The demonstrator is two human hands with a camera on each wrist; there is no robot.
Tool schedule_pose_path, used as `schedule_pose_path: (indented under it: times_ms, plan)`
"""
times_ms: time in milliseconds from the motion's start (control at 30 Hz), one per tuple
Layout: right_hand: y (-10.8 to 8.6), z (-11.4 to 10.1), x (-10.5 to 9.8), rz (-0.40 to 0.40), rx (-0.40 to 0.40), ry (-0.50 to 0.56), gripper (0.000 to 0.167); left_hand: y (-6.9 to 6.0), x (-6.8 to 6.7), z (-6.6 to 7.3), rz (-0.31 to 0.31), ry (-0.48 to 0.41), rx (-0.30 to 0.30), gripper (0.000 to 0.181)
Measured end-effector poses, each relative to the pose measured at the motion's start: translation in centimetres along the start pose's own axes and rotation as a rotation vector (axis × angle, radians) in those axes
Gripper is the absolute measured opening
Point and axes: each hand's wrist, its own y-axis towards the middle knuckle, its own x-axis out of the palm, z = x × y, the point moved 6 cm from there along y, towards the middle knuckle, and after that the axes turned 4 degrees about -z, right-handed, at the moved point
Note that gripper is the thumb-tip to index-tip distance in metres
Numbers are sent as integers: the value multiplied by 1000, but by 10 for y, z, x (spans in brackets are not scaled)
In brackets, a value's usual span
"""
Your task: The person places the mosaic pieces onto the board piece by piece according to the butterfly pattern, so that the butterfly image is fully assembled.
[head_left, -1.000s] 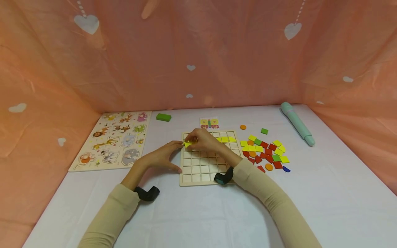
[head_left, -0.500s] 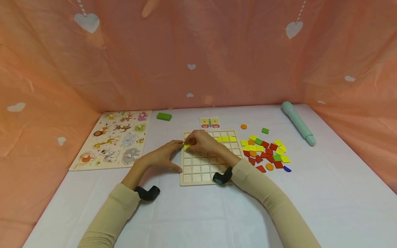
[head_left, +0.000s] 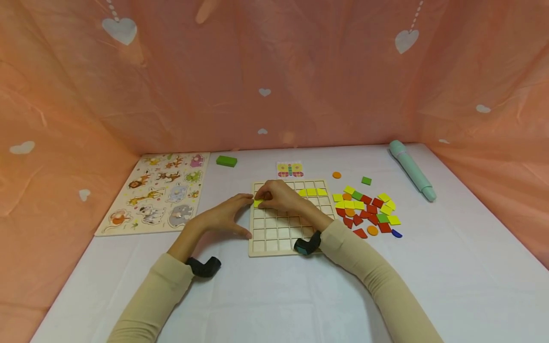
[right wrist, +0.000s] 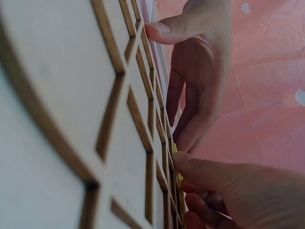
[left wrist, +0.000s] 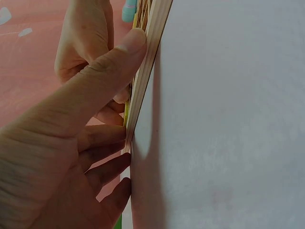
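Table [head_left: 274,300], broad and white, bears the grid board [head_left: 272,234] flat and central, likely for two-handed reach. Left hand [head_left: 223,216] spread wide, thumb and fingertips against the board's left edge, presumably steadying it! Right hand [head_left: 280,196] over the grid, fingers curled, pinching. Picture card [head_left: 289,169] just beyond, probably for reference. And in that pinch, yellow tile [head_left: 258,203], leftmost column; seated? Can't tell.

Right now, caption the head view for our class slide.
Left hand touches a wooden grid board; right hand handles a yellow tile.
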Motion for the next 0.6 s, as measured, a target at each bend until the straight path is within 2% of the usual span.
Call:
schedule_pose_path:
  times_ms: [200, 300, 433, 600]
  plan:
    - [0, -1, -2, -10, -7, -1, 20, -1, 0, -1, -3, -3, -11, 98]
    - [-2, 0, -10, 8, -18, 31, 20, 0, 0, -1, -4, 3, -12, 98]
    - [-13, 11, -37, 87, -4, 93, 19, 1, 1, -1, -3, 10, -2, 98]
    - [-42, 40, -80, 201, 79, 135, 21, 1, 1, 0, -3, 13, -9, 97]
